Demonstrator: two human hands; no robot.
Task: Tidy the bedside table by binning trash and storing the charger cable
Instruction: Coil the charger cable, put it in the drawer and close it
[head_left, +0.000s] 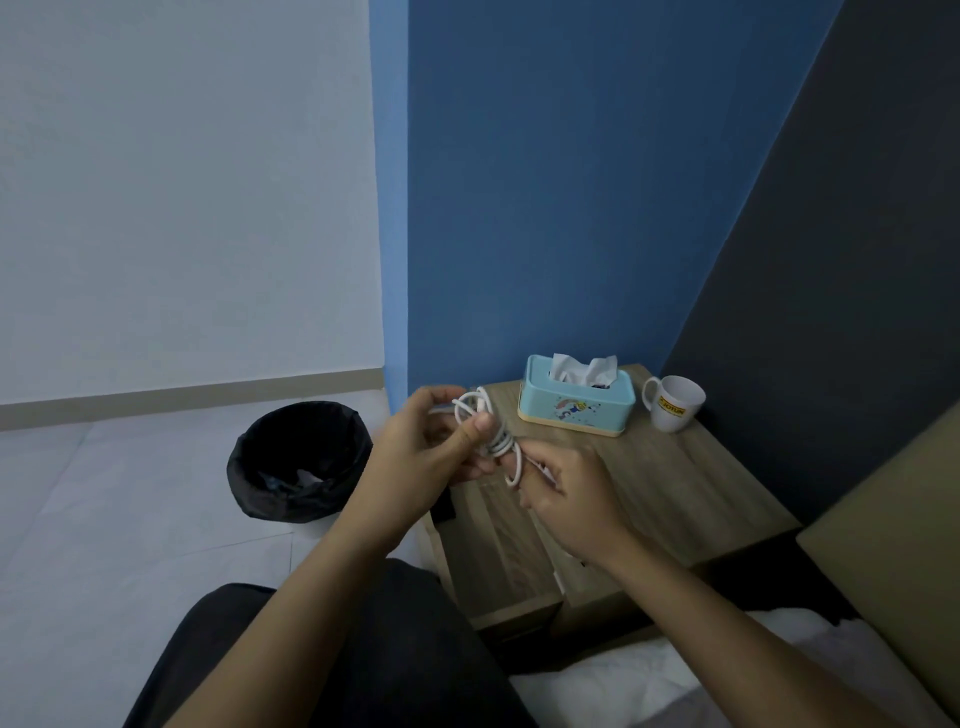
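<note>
The white charger cable (491, 436), wound into loose loops, sits clamped in both grips, left hand (434, 447) and right hand (569, 493), above the bench (675, 483).

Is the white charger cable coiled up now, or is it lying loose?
Coiled. The cable forms several stacked loops, pinched by the left hand, while the right hand holds its lower loop above the bedside table.
</note>
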